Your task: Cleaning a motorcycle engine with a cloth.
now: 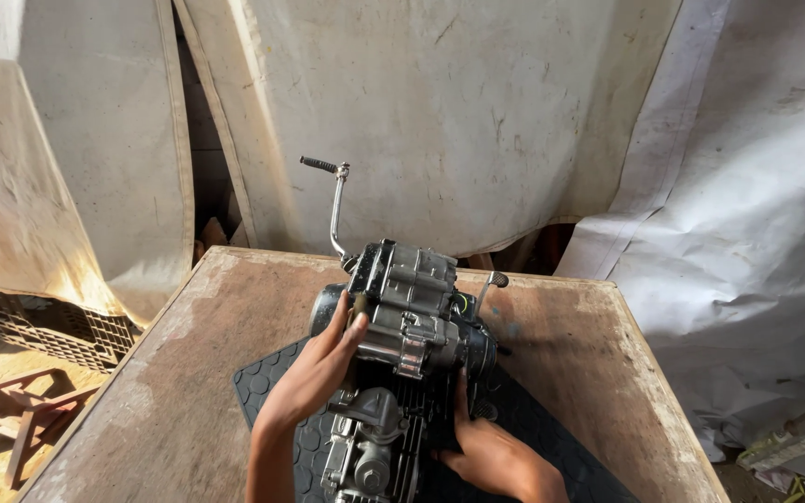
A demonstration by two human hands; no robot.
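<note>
Fingers (351, 315) of the left hand (314, 373) lie spread against the left side of the grey metal motorcycle engine block (412, 317), thumb up near the casing top; pressing flat, not wrapped round any part. Right hand (491, 456) low on the engine's right side, fingers reaching up along the dark finned cylinder section (421, 410); whether they close on anything, cannot tell, the tips being hidden against the metal. Engine stands on a black rubber mat with hexagon pattern (263, 382), roughly mid-desk, slightly toward the near edge. Mat lies on a worn brown wooden desk (188, 373) with pale scuffed patches. Chrome kick-start lever with black rubber tip (333, 200) rises from the engine's far left; a shorter black-tipped lever (491, 284) sticks up at far right. Behind the desk, dirty white tarpaulin sheets (440, 112) hang as backdrop. Left of desk, a dark plastic crate (39, 326) and a reddish wooden frame (20, 410) on the ground in sunlight.
</note>
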